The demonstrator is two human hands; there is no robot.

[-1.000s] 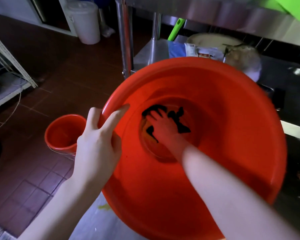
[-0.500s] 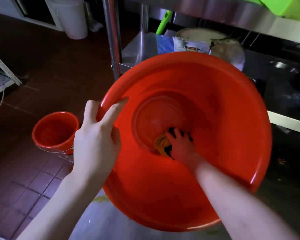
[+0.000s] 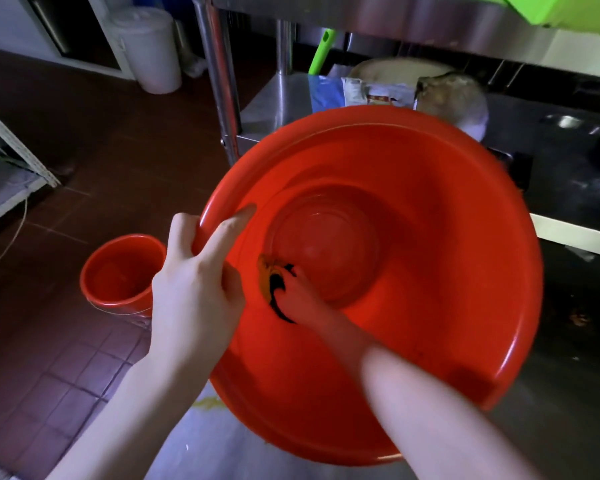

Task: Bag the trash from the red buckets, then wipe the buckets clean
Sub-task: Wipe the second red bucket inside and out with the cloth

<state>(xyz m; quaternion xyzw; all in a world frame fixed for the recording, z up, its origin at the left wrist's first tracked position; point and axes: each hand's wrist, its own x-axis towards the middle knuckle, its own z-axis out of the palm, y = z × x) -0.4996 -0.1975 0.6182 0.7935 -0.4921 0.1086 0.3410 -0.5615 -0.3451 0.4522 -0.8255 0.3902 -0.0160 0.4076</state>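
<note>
Both hands on the bucket (image 3: 447,271), cloth (image 3: 270,277) low inside it.
Right hand (image 3: 302,299) is deep in the bucket, fingers bunched on the dark-and-yellow cloth, pressing it where wall meets base on the near-left side. Left hand (image 3: 198,289) clamps the rim, thumb outside, fingers inside (index stretched along the wall). The bucket is tipped, mouth toward the camera. A small bucket (image 3: 122,271) stands upright on the tiled floor (image 3: 84,358), just to its left.

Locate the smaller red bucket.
Head view, lower left: the smaller red bucket stands on the tiled floor, beside the left hand gripping the large red bucket.
</note>
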